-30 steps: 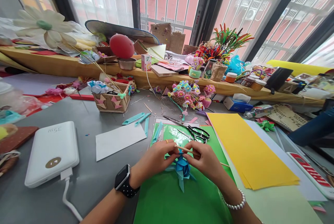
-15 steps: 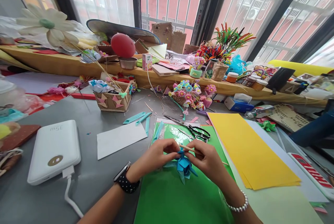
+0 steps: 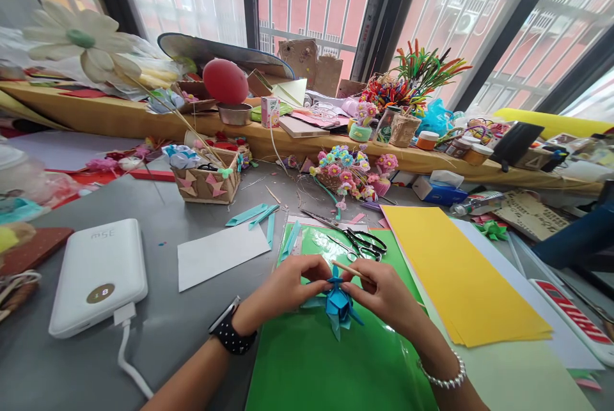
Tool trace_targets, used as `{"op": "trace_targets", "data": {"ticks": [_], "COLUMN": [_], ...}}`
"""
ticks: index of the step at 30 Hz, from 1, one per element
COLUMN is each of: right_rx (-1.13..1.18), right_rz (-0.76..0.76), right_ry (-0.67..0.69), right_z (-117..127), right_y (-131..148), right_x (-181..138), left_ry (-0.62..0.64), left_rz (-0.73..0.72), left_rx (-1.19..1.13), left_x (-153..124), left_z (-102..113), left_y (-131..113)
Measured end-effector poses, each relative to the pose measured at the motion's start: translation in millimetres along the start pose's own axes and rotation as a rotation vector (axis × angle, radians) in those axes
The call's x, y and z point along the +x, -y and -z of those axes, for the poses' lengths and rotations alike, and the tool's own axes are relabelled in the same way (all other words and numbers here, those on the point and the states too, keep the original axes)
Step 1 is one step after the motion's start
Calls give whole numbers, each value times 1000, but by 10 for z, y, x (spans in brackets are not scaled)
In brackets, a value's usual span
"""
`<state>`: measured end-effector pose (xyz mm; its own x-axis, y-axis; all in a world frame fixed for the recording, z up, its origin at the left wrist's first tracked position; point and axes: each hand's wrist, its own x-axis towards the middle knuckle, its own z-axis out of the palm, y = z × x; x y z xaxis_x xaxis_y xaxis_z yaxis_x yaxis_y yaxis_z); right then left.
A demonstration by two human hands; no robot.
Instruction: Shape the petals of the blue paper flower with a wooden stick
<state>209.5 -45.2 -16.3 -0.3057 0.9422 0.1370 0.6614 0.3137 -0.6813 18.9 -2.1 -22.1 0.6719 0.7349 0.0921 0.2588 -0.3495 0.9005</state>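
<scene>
A folded blue paper flower [image 3: 338, 303] hangs between my hands, its pointed petals downward, above a shiny green sheet [image 3: 330, 366]. My left hand [image 3: 300, 280] pinches a thin upper part of it between thumb and fingers. From the other side my right hand [image 3: 381, 286] grips a slim wooden stick [image 3: 349, 270], while its thumb and fingertip press near the flower's top. Whether those fingertips hold the paper too is hard to tell. Black-handled scissors [image 3: 365, 243] lie just beyond my hands.
Pale blue folded strips [image 3: 253, 215] and a white paper [image 3: 223, 259] lie left of the green sheet. Yellow paper [image 3: 463, 277] is stacked on the right. A white power bank [image 3: 102, 270] with a cable sits far left. Behind stand a cardboard box [image 3: 206, 182] and fuzzy flowers [image 3: 345, 171].
My right hand and the stick have shifted slightly right. More of the flower's narrow top now shows between my fingertips. The left hand has stayed nearly in place.
</scene>
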Motion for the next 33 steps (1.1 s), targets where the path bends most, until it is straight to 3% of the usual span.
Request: {"op": "trace_targets", "data": {"ticks": [9,33], "right_rx": [38,-87], "right_rz": [-21,8], "right_ry": [57,-4], "right_z": [26,-21], "right_y": [-13,37], "right_x": [-11,-21], "left_ry": [39,3], "left_rz": [-24,-55], "left_rx": [-21,56], "left_x": [-13,-23], "left_z": [-17,-55], "left_y": [16,68]}}
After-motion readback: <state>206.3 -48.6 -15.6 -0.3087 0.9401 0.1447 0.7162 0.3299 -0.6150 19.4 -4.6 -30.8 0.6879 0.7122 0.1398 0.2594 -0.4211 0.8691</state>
